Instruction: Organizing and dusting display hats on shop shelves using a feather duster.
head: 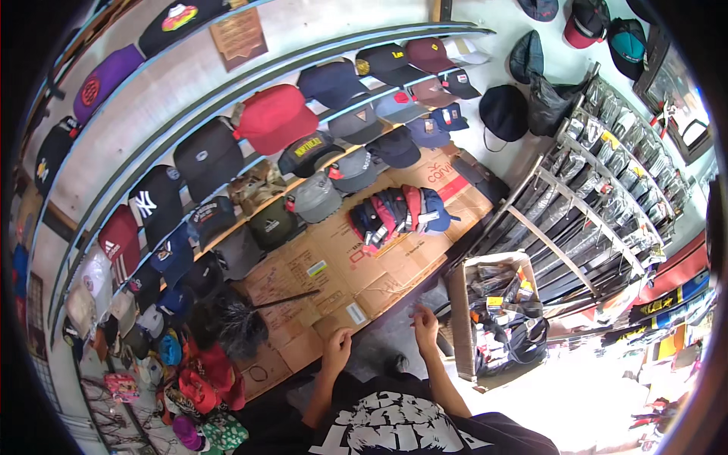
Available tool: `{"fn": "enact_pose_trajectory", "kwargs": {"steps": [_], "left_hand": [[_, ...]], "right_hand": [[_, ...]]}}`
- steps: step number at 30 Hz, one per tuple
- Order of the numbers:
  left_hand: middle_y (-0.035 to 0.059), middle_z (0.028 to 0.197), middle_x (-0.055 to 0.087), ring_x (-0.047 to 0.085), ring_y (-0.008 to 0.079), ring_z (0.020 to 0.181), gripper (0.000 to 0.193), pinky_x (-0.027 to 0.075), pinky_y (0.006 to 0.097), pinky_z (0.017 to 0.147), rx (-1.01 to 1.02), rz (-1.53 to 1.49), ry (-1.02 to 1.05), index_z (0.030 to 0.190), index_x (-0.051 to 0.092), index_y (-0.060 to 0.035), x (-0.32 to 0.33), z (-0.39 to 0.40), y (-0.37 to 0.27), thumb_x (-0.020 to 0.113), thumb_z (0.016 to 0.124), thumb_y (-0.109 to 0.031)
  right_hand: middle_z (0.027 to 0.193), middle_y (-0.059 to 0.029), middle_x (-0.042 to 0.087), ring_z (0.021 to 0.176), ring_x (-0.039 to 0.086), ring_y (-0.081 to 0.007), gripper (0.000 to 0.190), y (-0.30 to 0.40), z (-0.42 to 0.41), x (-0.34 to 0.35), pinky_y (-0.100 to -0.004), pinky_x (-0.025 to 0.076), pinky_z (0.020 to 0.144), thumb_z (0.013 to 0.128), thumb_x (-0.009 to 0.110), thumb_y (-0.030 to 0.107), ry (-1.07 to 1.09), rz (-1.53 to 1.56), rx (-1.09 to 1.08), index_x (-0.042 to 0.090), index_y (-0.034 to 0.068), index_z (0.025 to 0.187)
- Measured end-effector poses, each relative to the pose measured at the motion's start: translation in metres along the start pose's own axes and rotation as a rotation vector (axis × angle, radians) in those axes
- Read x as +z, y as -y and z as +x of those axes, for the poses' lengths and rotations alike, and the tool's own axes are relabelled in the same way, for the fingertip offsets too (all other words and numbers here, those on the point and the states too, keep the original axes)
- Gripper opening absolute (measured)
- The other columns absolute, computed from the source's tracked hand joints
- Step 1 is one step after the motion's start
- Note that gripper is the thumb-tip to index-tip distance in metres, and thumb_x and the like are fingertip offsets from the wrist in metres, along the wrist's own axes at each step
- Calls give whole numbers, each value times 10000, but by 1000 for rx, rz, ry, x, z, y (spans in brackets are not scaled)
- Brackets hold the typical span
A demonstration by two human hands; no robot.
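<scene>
My left hand [338,346] hovers by the near edge of a cardboard-covered counter [290,273], its fingers loosely curled; nothing is seen in it. To its right, my right hand [425,325] is raised above the floor with bent fingers apart, holding nothing. A row of nested baseball caps [392,219], in navy and red, rests on the counter's far part. A black feather duster [244,327] lies at the left, its thin handle pointing towards the middle of the cardboard.
Wall shelves [341,114] carry many caps, such as a red cap [277,118]. An open carton [467,318] of packaged goods stands right of my right hand, before a metal rack [560,207] of wrapped items. Bundled headwear [199,392] sits lower left.
</scene>
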State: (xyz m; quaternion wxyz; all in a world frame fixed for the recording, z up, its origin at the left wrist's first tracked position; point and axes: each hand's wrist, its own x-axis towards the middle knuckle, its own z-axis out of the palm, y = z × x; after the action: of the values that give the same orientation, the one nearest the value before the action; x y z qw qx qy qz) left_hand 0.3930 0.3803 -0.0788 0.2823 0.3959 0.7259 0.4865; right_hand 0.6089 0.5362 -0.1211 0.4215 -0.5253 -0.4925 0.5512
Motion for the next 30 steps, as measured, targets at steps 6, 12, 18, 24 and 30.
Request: {"fn": "enact_pose_trajectory", "kwargs": {"steps": [6,12,18,24,30], "left_hand": [[195,1064,742,701,392,1030,147,558,442,899,233,211,13,1093,705,-5,53,59,-19,630,990,-79],[220,1322,641,604,387,1249,400,469,454,1061,216,365,217,1377,583,-26,101,139,-4,634,984,-83],[244,1271,656,621,420,1203,411,484,481,1052,387,201,146,1335,601,-18,198,272,7,642,927,-49],[268,1323,619,587,409,1267,421,462,476,1089,273,-28,392,1322,597,-5,283,388,-19,646,903,6],[249,1329,599,575,424,1263,439,453,485,1081,468,28,165,1319,594,-7,335,424,-19,678,889,12]], "right_hand": [[919,-107,772,760,708,-148,313,-1,53,-14,-286,582,684,994,586,96,42,-14,-75,672,-9,1277],[897,-135,770,796,743,-211,281,-6,103,-19,-342,593,769,987,609,115,11,-175,-65,695,17,1236],[898,-79,746,738,658,-107,295,-1,164,-46,-274,538,668,1045,587,151,6,-281,-85,676,29,1298],[957,-129,762,881,752,-203,291,32,207,-70,-345,598,776,1000,648,141,-42,-346,-36,687,33,1267],[991,-102,767,860,733,-171,301,38,236,-79,-324,580,764,996,655,157,-165,-369,-26,692,47,1274]]}}
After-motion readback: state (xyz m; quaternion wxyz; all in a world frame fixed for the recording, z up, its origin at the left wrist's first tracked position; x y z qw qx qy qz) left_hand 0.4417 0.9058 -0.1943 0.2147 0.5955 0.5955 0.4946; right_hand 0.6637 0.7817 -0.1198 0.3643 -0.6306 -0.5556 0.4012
